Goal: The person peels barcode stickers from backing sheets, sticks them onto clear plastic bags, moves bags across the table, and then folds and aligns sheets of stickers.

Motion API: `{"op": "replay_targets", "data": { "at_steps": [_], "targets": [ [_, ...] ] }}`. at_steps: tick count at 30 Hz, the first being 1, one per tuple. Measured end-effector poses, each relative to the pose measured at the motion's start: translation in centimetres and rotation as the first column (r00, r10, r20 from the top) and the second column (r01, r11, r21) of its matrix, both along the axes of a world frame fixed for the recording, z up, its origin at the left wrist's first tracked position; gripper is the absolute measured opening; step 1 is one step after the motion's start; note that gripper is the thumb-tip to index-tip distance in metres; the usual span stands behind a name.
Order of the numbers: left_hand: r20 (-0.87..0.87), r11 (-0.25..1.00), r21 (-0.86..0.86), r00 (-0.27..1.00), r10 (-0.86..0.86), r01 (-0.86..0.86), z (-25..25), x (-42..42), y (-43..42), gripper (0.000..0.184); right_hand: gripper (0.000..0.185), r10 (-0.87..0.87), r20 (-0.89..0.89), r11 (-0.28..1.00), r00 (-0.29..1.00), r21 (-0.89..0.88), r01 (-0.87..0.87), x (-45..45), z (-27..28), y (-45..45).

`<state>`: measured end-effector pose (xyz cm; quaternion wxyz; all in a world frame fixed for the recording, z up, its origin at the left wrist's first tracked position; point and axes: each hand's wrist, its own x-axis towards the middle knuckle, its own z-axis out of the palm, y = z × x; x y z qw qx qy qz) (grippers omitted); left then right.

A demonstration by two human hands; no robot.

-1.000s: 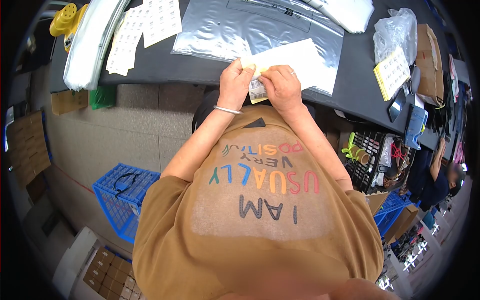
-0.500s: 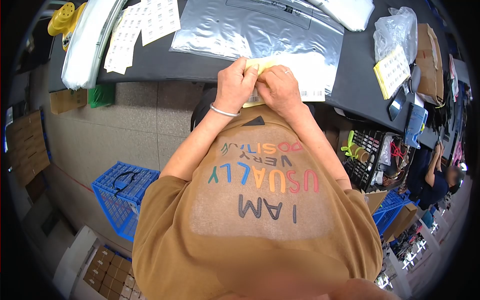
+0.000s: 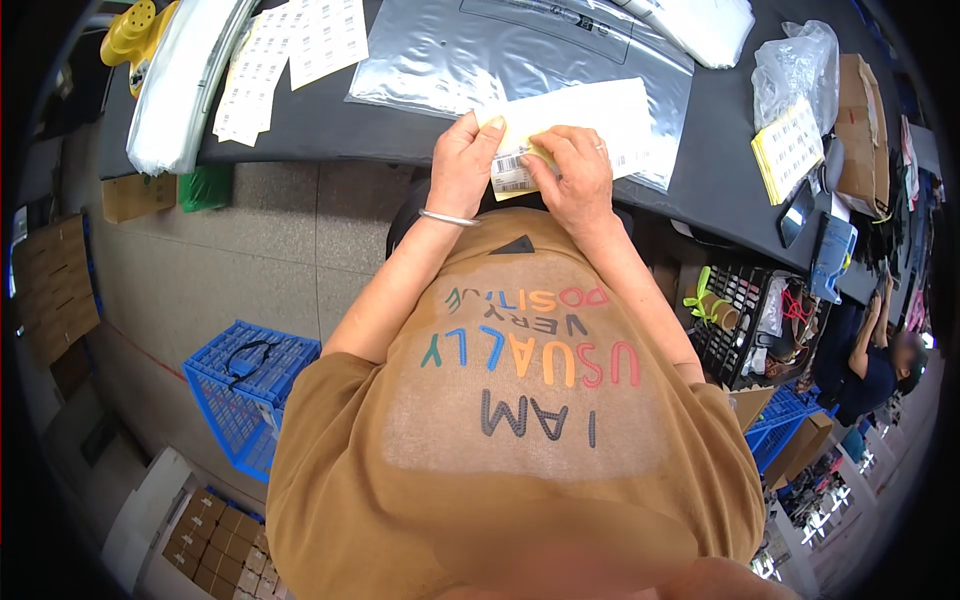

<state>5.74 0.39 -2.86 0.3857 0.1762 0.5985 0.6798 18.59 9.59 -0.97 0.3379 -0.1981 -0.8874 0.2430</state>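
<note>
A sheet of white barcode labels on yellow backing (image 3: 575,108) lies tilted across the near edge of the table, over a grey plastic bag (image 3: 430,60). My left hand (image 3: 463,165) grips the sheet's left edge, thumb on top. At the sheet's lower part, my right hand (image 3: 575,175) has thumb and index finger pinched near a barcode label, where a bit of yellow shows. Whether a label is lifted between those fingers is unclear. A bracelet circles my left wrist, and a ring is on my right hand.
More label sheets (image 3: 255,85) and a stack of clear plastic bags (image 3: 180,95) lie at left. At right are a label stack (image 3: 787,150), a phone (image 3: 797,212) and a cardboard box (image 3: 860,135). A black basket (image 3: 745,320) and blue crate (image 3: 245,385) stand below; a person works far right.
The label sheet was bent up between my close-held hands; now it lies flatter and more visible. My right hand has shifted slightly right, away from my left.
</note>
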Motion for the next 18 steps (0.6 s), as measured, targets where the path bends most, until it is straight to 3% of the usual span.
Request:
{"op": "replay_targets", "data": {
  "at_steps": [3, 5, 8, 18],
  "targets": [
    [0.056, 1.000, 0.025, 0.998, -0.005, 0.004, 0.3, 0.4, 0.0, 0.023, 0.021, -0.038, -0.003, 0.999, 0.999, 0.011, 0.038, -0.2, -0.1, 0.1],
    [0.233, 0.996, 0.088, 0.972, -0.020, -0.001, 1.2, 0.8, 0.1, 0.021, 0.019, -0.031, -0.011, 1.000, 0.999, 0.001, 0.031, -0.3, -0.3, 0.2],
    [0.282, 0.992, 0.126, 0.959, -0.027, -0.009, 1.1, 1.1, 0.0, 0.021, 0.017, -0.021, -0.038, 0.999, 0.999, 0.024, 0.022, -0.6, -0.1, 0.1],
    [0.223, 0.996, 0.085, 0.975, -0.016, -0.003, 1.8, 1.2, 0.2, 0.018, 0.017, -0.023, -0.080, 0.998, 0.997, 0.057, 0.028, -0.8, 0.1, -0.3]
  ]
}}
